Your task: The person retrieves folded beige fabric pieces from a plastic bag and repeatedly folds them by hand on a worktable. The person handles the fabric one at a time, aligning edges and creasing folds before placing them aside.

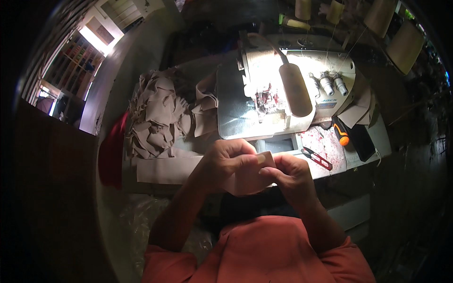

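A folded piece of pale beige fabric [245, 183] is pinched between my two hands in front of the sewing machine [347, 68]. My left hand [230, 162] is closed on its upper left part, thumb lying on top. At the right edge, my right hand [293, 175] grips it between thumb and fingers. The piece is held just off the table's near edge, below the machine's shiny metal plate [236, 111]. A long beige fabric strip [163, 170] lies flat beside my left forearm.
A heap of beige fabric pieces [160, 106] covers the table's left side. A lit lamp [296, 89] hangs over the needle area. To the right lie a red-and-black hand tool [318, 159], an orange-and-black screwdriver [340, 132] and a flat black object [361, 143]. Thread cones [406, 46] stand behind.
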Available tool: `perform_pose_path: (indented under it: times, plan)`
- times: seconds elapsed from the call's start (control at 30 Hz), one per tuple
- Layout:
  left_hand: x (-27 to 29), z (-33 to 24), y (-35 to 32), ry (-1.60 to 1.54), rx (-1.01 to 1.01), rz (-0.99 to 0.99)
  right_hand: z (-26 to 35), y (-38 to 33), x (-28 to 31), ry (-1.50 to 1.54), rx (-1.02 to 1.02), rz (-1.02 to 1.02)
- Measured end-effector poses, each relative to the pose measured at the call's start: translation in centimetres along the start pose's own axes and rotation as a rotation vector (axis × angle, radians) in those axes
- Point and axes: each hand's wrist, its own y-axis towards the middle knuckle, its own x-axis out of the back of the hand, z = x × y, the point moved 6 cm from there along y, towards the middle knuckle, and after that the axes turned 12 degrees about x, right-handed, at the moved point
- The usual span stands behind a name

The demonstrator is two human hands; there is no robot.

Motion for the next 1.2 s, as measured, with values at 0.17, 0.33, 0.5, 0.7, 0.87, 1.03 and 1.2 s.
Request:
perform_pose_path:
  times: [0.17, 0.33, 0.5, 0.7, 0.87, 1.03, 1.2]
  plan:
    - [0.7, -0.9, 0.2, 0.125, -0.093, -0.182, -0.8, 0.1, 0.4, 0.086, -0.062, 0.030]
    - [1.3, -2.2, 2.8, 0.486, -0.391, -0.448, -2.1, 2.8, 1.3, 0.114, 0.017, -0.073]
    - [0.3, -2.8, 3.9, 0.752, -0.606, -0.446, -3.6, 4.0, 2.1, -0.043, 0.126, -0.060]
    - [-0.4, -1.4, 3.2, 1.089, -0.597, -0.426, -4.9, 2.9, 2.1, 0.136, 0.010, -0.194]
    - [0.8, -1.5, 4.3, 0.994, -0.519, -0.426, -4.6, 3.4, 1.6, 0.179, 0.024, -0.188]
    - [1.8, -2.6, 5.3, 0.882, -0.591, -0.470, -4.4, 4.4, 1.7, 0.014, 0.052, -0.188]
    - [1.7, -2.6, 5.8, 0.892, -0.634, -0.434, -4.5, 4.4, 2.1, -0.041, 0.104, -0.219]
